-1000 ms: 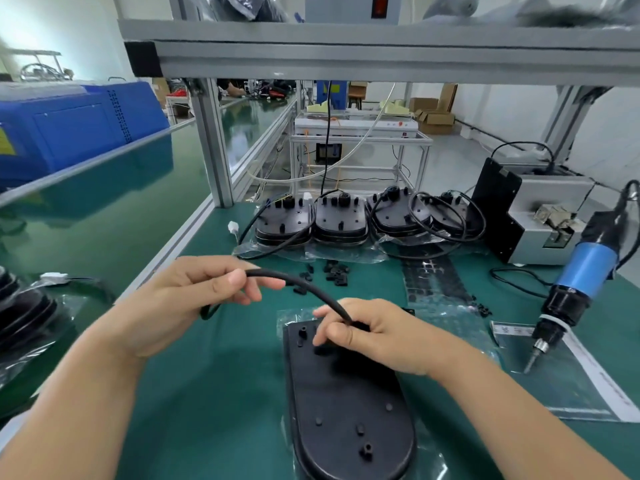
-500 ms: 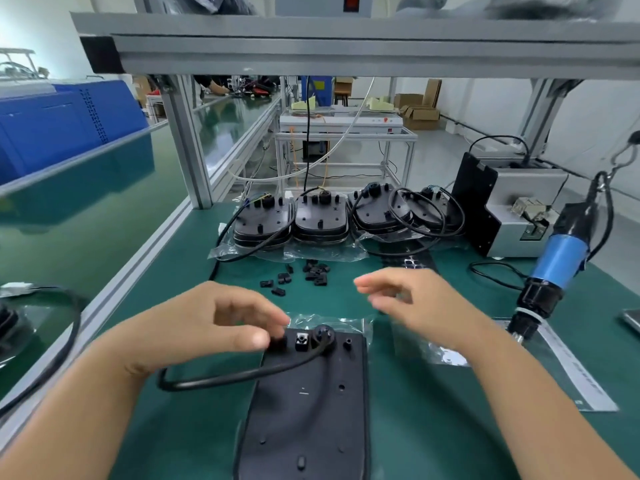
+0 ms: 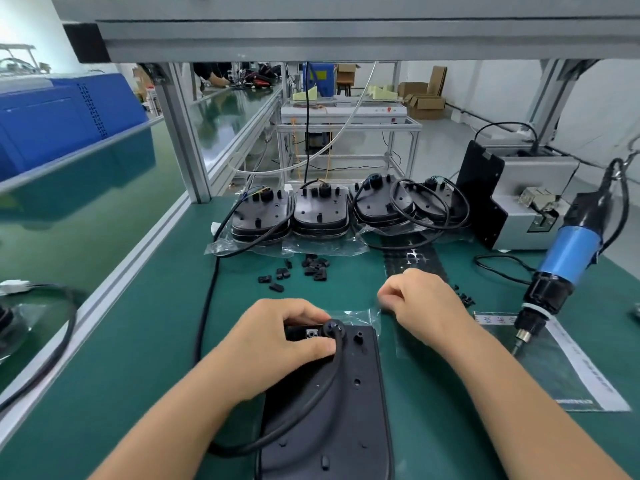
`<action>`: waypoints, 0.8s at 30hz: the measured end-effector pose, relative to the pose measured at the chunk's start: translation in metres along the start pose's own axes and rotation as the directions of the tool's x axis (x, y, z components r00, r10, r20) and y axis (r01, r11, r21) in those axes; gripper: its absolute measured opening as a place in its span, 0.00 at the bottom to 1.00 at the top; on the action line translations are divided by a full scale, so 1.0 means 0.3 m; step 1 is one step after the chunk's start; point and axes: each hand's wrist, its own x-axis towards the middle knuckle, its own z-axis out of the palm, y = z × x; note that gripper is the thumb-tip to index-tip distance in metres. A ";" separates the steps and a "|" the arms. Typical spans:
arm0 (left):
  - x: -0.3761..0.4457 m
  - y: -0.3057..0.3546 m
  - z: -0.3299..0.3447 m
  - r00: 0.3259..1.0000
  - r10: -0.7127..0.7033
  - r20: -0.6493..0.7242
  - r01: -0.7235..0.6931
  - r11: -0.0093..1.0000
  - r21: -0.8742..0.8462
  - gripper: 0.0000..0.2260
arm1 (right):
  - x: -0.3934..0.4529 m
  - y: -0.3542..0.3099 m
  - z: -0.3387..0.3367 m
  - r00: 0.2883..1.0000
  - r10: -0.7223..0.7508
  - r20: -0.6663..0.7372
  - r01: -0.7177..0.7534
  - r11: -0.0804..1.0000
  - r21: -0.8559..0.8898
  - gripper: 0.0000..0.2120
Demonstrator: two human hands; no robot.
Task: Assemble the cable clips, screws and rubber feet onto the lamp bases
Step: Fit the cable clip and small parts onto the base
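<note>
Since the earlier frame the right hand (image 3: 420,306) has been lowered from mid-air to the mat (image 3: 138,341), fingers curled; whether anything is pinched cannot be told. Base (image 3: 349,403): black, underside up, laid on the mat before the person, cable (image 3: 311,400) looped across it. The left hand (image 3: 277,344) is pressed on its far end, thumb against the cable. Loose clips (image 3: 311,270) are scattered beyond.

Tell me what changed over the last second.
The right hand let go of the cable and moved right, past the lamp base. The left hand moved in and now presses the cable down onto the base. The clips and screwdriver stayed put.
</note>
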 end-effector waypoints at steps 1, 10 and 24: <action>0.013 0.006 -0.022 0.999 0.003 0.054 -0.006 0.999 0.043 0.11 | -0.005 0.000 0.002 1.000 -0.002 0.003 0.002 1.000 0.006 0.10; 0.139 0.036 -0.052 0.999 -0.026 0.021 0.030 0.975 -0.221 0.06 | -0.043 0.006 -0.011 0.998 -0.003 0.063 0.002 1.000 0.021 0.04; 0.108 0.008 -0.051 0.992 -0.125 0.010 0.101 0.746 -0.658 0.08 | -0.092 -0.200 -0.006 0.872 -0.303 -0.385 0.462 0.771 0.438 0.09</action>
